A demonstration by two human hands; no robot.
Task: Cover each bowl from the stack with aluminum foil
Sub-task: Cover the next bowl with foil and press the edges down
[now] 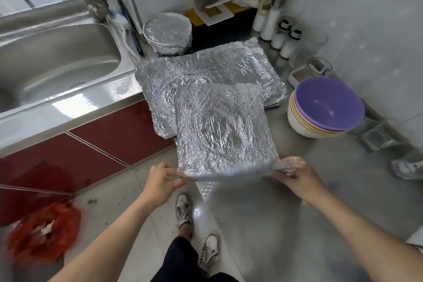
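Foil pinched: left hand, right hand.

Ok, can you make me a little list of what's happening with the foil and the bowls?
foil sheet: held by its near edge
left hand: pinches one corner
right hand: grips the other corner
bowl stack: uncovered, top one purple
covered bowl: one, beside the sink
spare foil: piled behind the sheet
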